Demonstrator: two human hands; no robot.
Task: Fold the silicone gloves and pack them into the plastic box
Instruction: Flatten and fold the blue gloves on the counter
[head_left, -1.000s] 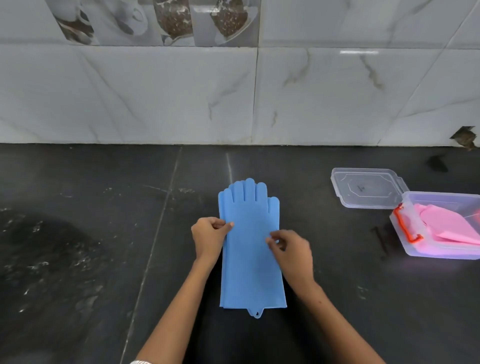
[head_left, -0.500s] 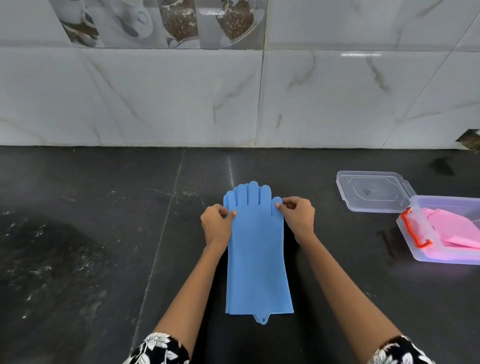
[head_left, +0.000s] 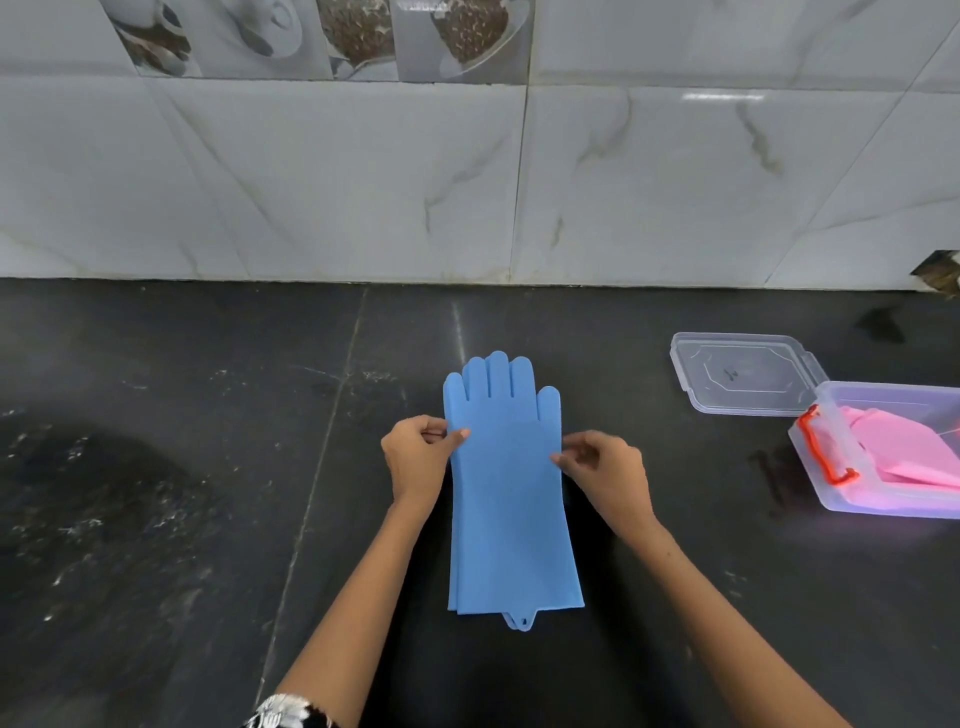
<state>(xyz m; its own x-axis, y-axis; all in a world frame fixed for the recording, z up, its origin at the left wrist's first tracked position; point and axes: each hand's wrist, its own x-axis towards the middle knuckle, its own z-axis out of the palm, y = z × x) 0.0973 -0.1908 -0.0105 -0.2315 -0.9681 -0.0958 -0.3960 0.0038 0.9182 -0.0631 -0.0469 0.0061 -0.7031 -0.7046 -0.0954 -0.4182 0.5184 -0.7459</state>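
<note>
Both hands have slid down from the thumb and little-finger roots to the palm edges of the flat blue silicone gloves (head_left: 511, 499), stacked and unfolded at the centre of the dark stone counter (head_left: 156, 467). Left hand (head_left: 415, 460) pinches the left edge; right hand (head_left: 605, 473) pinches the right edge. Off to the right, the clear plastic box (head_left: 831, 486) already holds folded pink gloves (head_left: 904, 452), its clear lid (head_left: 743, 376) lying just behind. Folding and packing the blue pair likely remains.
</note>
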